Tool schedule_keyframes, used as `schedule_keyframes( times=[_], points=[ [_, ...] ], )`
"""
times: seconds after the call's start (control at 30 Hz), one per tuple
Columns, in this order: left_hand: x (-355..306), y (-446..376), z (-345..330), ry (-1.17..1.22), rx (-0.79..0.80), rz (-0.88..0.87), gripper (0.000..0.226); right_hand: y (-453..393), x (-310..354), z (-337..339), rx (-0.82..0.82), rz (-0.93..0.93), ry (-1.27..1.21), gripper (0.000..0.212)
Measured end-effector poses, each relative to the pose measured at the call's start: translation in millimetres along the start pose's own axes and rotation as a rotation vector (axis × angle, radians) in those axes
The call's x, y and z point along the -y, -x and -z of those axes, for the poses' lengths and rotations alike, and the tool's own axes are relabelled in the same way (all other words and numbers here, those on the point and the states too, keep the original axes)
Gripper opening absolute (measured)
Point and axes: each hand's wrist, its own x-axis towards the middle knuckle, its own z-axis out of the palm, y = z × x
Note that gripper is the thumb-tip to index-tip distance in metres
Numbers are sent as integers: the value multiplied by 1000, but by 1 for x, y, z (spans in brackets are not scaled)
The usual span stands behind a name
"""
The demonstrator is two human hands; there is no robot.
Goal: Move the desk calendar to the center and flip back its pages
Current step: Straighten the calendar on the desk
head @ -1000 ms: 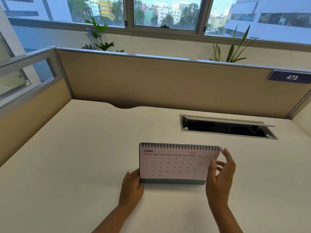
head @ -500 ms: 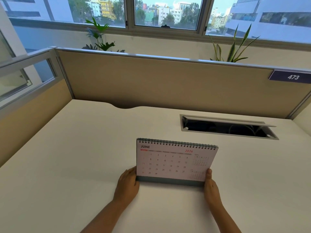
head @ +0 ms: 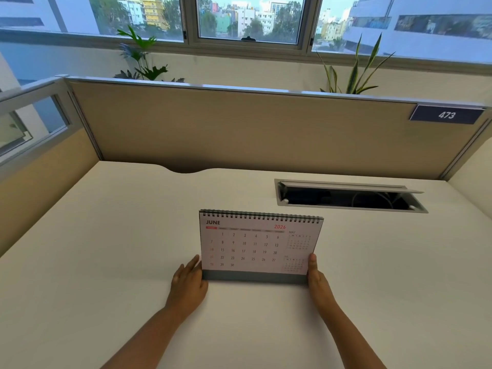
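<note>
A spiral-bound desk calendar (head: 255,246) stands upright near the middle of the cream desk (head: 106,262), showing the JUNE 2026 page. My left hand (head: 189,283) rests against its lower left corner, fingers extended alongside the base. My right hand (head: 315,275) grips the lower right corner, thumb lying on the front of the page. Both hands touch the calendar's grey base.
An open cable tray slot (head: 348,197) is cut into the desk behind and right of the calendar. Beige partition walls (head: 239,129) close off the back and both sides. A "473" label (head: 447,115) sits on the partition's right end. Plants stand behind it.
The calendar has shifted slightly left and away from me. My right hand dropped from the page's right edge down to the lower right corner and took hold there.
</note>
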Motion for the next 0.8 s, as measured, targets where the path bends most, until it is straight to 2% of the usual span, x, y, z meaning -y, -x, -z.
schedule_keyframes(
  times=[0.4, 0.47, 0.53, 0.6, 0.67, 0.7, 0.77, 0.8],
  points=[
    [0, 2, 2, 16, 67, -5, 49, -3, 3, 1, 0, 25, 9, 61],
    [-2, 0, 7, 124, 62, 12, 49, 0, -1, 1, -27, 40, -4, 59],
    [-3, 3, 13, 357, 26, 78, 49, 9, -9, 0, -120, 124, -7, 53],
    [1, 15, 16, 545, -141, 174, 50, 20, -20, -3, -258, 210, 45, 50],
    [4, 29, 12, 395, -339, 208, 49, 29, -29, -5, -365, 210, 149, 54],
    [4, 34, 9, 256, -373, 211, 48, 32, -33, -5, -398, 203, 228, 55],
    [-2, 43, 7, 36, -314, 171, 37, 36, -43, -8, -393, 186, 503, 61],
    [-6, 46, 9, -38, -272, 152, 39, 38, -49, -9, -353, 164, 690, 62]
  ],
)
